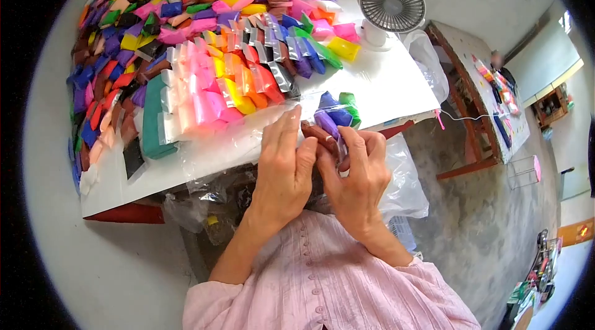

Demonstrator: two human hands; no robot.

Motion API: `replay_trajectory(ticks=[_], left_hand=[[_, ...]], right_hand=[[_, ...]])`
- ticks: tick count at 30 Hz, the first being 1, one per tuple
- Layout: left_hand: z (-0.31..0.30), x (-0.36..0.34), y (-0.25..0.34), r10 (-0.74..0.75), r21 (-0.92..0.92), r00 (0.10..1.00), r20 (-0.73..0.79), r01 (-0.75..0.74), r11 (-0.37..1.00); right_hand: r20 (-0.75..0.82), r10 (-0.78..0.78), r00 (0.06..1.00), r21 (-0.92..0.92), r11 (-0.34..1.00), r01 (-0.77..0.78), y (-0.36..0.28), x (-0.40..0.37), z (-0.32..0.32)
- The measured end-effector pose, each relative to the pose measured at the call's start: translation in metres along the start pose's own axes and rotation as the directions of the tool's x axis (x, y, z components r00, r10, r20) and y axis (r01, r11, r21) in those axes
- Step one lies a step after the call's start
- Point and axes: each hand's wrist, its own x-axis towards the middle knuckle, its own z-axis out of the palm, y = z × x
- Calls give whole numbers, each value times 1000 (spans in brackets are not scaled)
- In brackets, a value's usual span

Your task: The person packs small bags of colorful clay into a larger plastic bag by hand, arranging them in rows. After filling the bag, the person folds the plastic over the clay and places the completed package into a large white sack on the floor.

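Note:
Near the table's front edge, my right hand (356,175) pinches a brown packet (321,136) between thumb and fingers. Beside it, my left hand (284,165) has its fingers stretched out, and its fingertips are next to the brown packet's left end. A purple packet (326,124) lies against the brown one. Just beyond are a blue packet (335,110) and a green packet (349,108), in or on clear plastic film. Rows of overlapping packets, with pink (214,107), yellow (238,97) and red (266,82) ones, lie left of them.
A large heap of coloured packets (186,13) covers the white table's (396,91) back left. A dark green block (155,122) stands left of the rows. At the back right is a white fan (390,7). Clear plastic bags (406,184) hang below the edge. Another table (462,63) stands farther right.

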Motion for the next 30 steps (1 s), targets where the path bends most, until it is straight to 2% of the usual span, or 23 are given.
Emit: replay_trajectory(ticks=[1,4,5,8,9,12,16,19,23,26,28,30], left_hand=[[1,-3,-7,53,94,998,-40,-49,994],[1,-5,-2,-194,-97,975,-109,183,978],[2,-5,-6,-142,-39,977,-158,137,990],[1,-6,-2,-261,-120,957,-123,247,962],[5,-6,-9,-222,-151,967,-125,202,968],[8,-2,-14,-243,-254,965,-102,211,944],[4,0,-14,-237,-188,970,-62,221,957],[3,3,-10,-253,-250,965,-71,228,941],[3,2,-12,-215,-128,974,-72,205,970],[5,2,-16,-147,-63,986,-75,142,988],[8,3,-16,-91,-11,991,-102,90,996],[7,3,-15,-102,-16,991,-86,101,995]], right_hand=[[-2,-1,1000,3,1000,1,-1,-1,1],[-36,-24,999,3,1000,24,-2,-1,10],[-35,-90,995,-29,996,89,1,0,14],[-48,-16,999,40,999,17,1,2,24],[-38,-5,999,77,997,8,1,1,23],[64,62,996,202,977,-73,1,-9,23],[130,-3,991,219,975,-25,2,-14,22],[136,1,991,215,976,-30,-1,-15,10],[99,-13,995,178,984,-5,7,-10,-7],[76,40,996,172,984,-52,10,-2,-15],[104,27,994,182,982,-46,15,3,-10],[156,41,987,193,979,-71,15,5,-3]])
